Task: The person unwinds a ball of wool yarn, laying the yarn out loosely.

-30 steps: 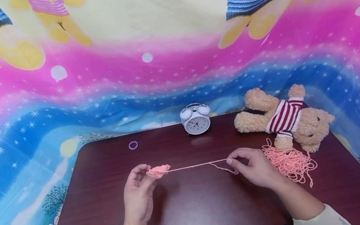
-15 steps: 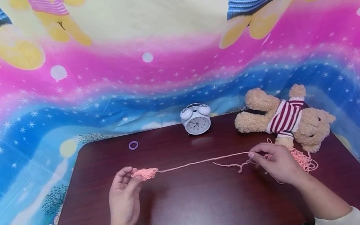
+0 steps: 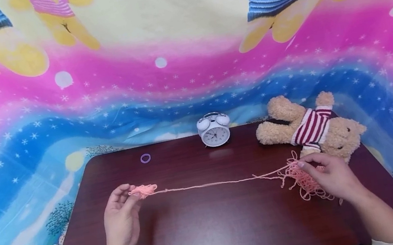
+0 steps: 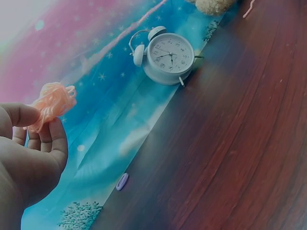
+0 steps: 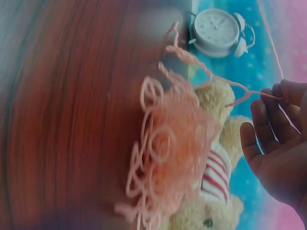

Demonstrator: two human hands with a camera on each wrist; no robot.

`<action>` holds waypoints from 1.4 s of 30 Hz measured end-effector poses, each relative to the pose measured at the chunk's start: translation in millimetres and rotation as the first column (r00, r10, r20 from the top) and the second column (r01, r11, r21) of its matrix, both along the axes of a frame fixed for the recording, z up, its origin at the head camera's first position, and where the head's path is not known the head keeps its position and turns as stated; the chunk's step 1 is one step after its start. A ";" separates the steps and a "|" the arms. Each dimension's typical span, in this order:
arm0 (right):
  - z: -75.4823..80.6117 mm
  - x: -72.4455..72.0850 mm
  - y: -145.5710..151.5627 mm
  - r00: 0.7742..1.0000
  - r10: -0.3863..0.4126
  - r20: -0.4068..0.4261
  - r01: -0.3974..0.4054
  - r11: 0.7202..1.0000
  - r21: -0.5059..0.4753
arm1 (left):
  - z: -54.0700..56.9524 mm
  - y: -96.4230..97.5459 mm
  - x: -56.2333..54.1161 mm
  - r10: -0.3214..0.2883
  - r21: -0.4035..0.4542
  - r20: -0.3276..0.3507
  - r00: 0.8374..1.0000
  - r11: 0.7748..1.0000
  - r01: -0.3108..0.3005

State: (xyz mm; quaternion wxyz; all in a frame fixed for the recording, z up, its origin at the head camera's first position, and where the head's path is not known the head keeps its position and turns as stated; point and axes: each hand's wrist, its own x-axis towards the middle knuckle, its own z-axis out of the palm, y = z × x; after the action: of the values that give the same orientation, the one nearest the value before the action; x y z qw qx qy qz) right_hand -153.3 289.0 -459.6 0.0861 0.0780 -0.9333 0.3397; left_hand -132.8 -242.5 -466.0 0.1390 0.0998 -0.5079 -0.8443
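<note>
My left hand (image 3: 121, 218) pinches a small wound bundle of peach yarn (image 3: 143, 191) between thumb and fingers; the left wrist view shows the bundle (image 4: 53, 103) at the fingertips. A strand of the yarn (image 3: 207, 185) runs across the table to my right hand (image 3: 333, 175), which pinches it between thumb and forefinger. In the right wrist view a looser strand (image 5: 192, 58) hangs by the right hand (image 5: 278, 129). Below and behind the right hand lies a loose, tangled pile of the same yarn (image 3: 306, 184), partly hidden by the hand in the head view.
A white twin-bell alarm clock (image 3: 214, 130) stands at the table's back edge. A purple ring-shaped band (image 3: 145, 158) lies at the back left. A teddy bear (image 3: 310, 131) in a striped shirt lies at the back right, beside the yarn pile. Printed cloth surrounds the dark table (image 3: 208, 234).
Both hands have moved apart, the left one leftward with the bundle and the right one rightward over the pile. The span of yarn between them has become longer and now sags slightly.
</note>
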 end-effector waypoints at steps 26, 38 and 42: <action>-2.0 17.4 104.4 0.975 -0.224 0.007 0.223 0.972 0.073 | 5.6 -48.5 14.6 0.115 0.052 0.007 0.993 0.992 -0.115; -7.9 20.2 138.0 0.948 -0.316 0.037 0.309 0.941 0.138 | 5.9 -79.3 21.1 0.206 0.171 -0.032 0.978 0.965 -0.198; -9.7 19.9 145.1 0.939 -0.339 0.053 0.328 0.933 0.146 | 6.2 -88.9 22.0 0.253 0.199 -0.028 0.967 0.949 -0.243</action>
State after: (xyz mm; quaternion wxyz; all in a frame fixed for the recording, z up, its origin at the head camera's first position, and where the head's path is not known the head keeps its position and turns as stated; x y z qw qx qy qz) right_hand -133.4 434.1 -469.2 0.1007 -0.0892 -0.9565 0.2589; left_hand -110.7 -331.4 -459.8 0.2468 0.1536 -0.4026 -0.8680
